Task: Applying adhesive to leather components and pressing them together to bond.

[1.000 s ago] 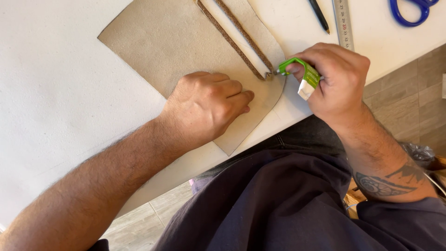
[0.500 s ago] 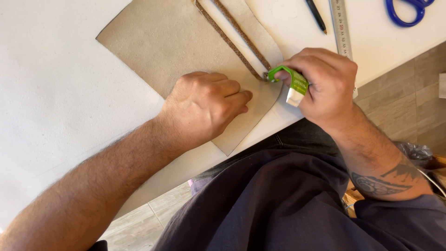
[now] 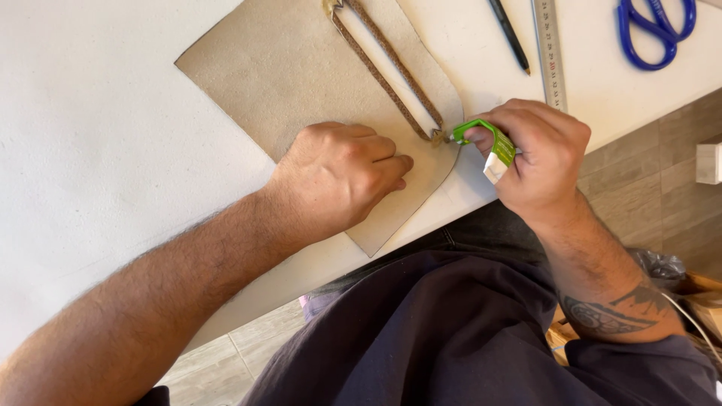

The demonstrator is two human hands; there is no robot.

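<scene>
Mid-cut, by the look of it: slicing a narrow strip out of the leather sheet point(image 3: 301, 68), which lies flat on the white counter point(image 3: 98, 150) w/ its rounded corner near the counter's front edge. Left hand point(image 3: 342, 177) fisted, knuckles pressing the sheet down just beside the cut line; fingers curled shut, nothing inside them, only bearing on the leather. Right hand point(image 3: 538, 154) clamped on a small green cutter point(image 3: 485, 139), tip touching the sheet at the near end of the strip point(image 3: 391, 71), where the two cut lines meet. Strip looks nearly freed at this end; far end runs off top of frame, can't tell if loose there.

Next move prob. calls for steady downward hold from the left, blade kept on the line, short controlled pull, fingers clear of the edge.

Count: 1 leather sheet, 1 strip, 1 cutter, 1 pencil point(image 3: 509, 35), 1 steel ruler point(image 3: 551, 53), 1 pair blue-handled scissors point(image 3: 650, 34). The last three lie well apart from the cut, at right.
</scene>
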